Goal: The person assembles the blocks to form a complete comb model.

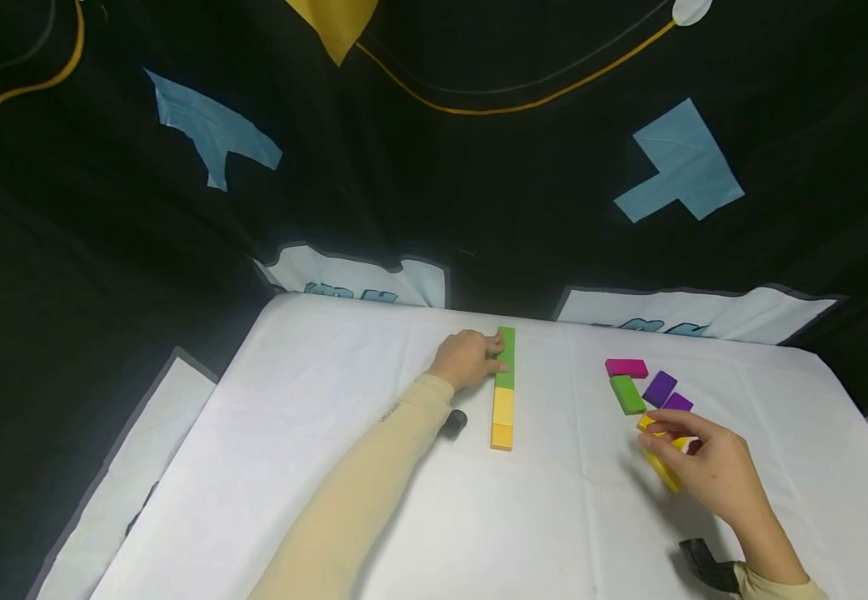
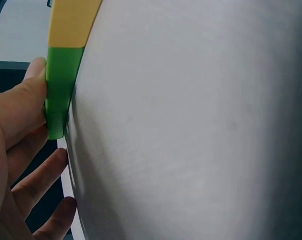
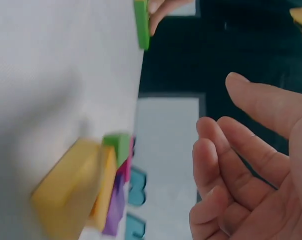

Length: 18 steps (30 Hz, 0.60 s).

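A straight row of blocks lies on the white table, with green blocks (image 1: pixel 506 379) at its far end and yellow blocks (image 1: pixel 503 407) nearer. My left hand (image 1: pixel 466 358) touches the green end with thumb and index fingertips. In the left wrist view, its other fingers stretch past the green block (image 2: pixel 61 75). Over the loose yellow blocks (image 1: pixel 662 472) on the right hovers my right hand (image 1: pixel 711 467), partly covering them. The right wrist view shows a gap between that hand's thumb and bent fingers, nothing in it. A dark red piece (image 1: pixel 695 447) peeks out beneath the hand.
Beyond the right hand lie a loose green block (image 1: pixel 627 394), a pink block (image 1: pixel 626 368) and purple blocks (image 1: pixel 660 388). A black curtain (image 1: pixel 419 192) hangs along the table's back edge. White cloth (image 1: pixel 539 517) covers the tabletop.
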Motion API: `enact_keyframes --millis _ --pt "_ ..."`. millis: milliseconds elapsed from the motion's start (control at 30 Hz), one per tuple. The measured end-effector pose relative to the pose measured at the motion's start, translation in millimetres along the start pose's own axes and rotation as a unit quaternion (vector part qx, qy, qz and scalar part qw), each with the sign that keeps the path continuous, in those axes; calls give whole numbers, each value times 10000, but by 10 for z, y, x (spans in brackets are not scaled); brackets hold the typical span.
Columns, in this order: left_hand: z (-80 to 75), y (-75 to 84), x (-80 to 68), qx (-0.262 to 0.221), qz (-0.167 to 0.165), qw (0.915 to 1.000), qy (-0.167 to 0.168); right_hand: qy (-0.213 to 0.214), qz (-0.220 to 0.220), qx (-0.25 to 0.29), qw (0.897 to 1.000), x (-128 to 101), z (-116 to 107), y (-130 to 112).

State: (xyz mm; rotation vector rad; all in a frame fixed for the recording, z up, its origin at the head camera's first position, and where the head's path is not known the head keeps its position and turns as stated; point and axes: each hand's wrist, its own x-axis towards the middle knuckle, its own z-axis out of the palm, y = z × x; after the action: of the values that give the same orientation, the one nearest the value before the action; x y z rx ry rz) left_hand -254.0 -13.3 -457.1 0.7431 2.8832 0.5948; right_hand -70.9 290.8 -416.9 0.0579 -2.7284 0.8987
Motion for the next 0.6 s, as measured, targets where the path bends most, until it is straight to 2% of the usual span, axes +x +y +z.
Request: enact_keyframes --millis 167,333,433,600 --pt "6 1 5 37 -8 10000 -11 -94 393 -177 9990 -82 -73 203" --pt "9 -3 13 59 46 10000 -16 -430 913 -437 9939 -148 -110 369" --pt "1 2 9 16 53 10000 1 -722 1148 -555 9892 -165 -127 441" --pt "-11 14 1 7 -1 10000 -4 -1473 1391 -714 9767 -169 -127 529"
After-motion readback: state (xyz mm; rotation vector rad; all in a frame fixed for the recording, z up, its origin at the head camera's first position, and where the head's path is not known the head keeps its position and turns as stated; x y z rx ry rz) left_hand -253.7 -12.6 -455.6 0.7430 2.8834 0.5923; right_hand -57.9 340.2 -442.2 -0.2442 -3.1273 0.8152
